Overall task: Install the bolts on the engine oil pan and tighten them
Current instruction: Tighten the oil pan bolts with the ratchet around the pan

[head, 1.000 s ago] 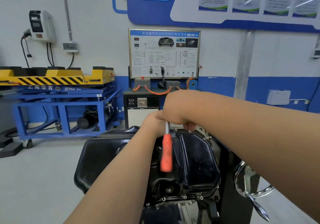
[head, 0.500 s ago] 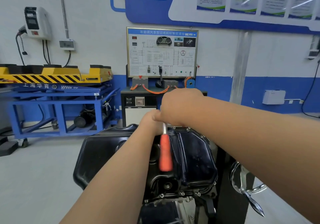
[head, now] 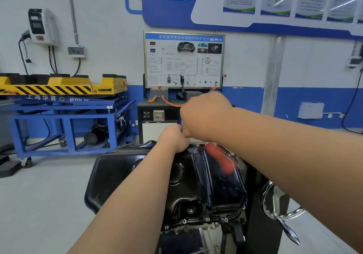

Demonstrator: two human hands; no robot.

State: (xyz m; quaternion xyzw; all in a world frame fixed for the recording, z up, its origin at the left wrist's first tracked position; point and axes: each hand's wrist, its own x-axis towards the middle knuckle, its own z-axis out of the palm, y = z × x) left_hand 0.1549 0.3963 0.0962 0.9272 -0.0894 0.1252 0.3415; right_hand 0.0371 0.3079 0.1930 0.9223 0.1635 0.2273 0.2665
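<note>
The black engine oil pan (head: 196,179) sits bottom-up on a stand in front of me. Small bolts (head: 207,218) stand along its near rim, and more bolts sit on its far rim. Both fists meet at the far rim. My right hand (head: 206,114) is closed from above over the head end of an orange-handled wrench (head: 222,160). The blurred handle points down and to the right over the pan. My left hand (head: 174,139) is curled against the same spot, touching the right hand. The wrench head and the bolt under it are hidden by my hands.
A chrome handwheel with a crank handle (head: 282,220) sticks out at the pan's right, beside the black stand post (head: 255,204). A blue lift table with a yellow top (head: 59,104) stands at the left. Behind the pan is a training board on a cabinet (head: 183,61).
The orange handle has swung from pointing straight toward me to pointing right, and is blurred. Both hands stay at the far rim, with the right fist a little higher.
</note>
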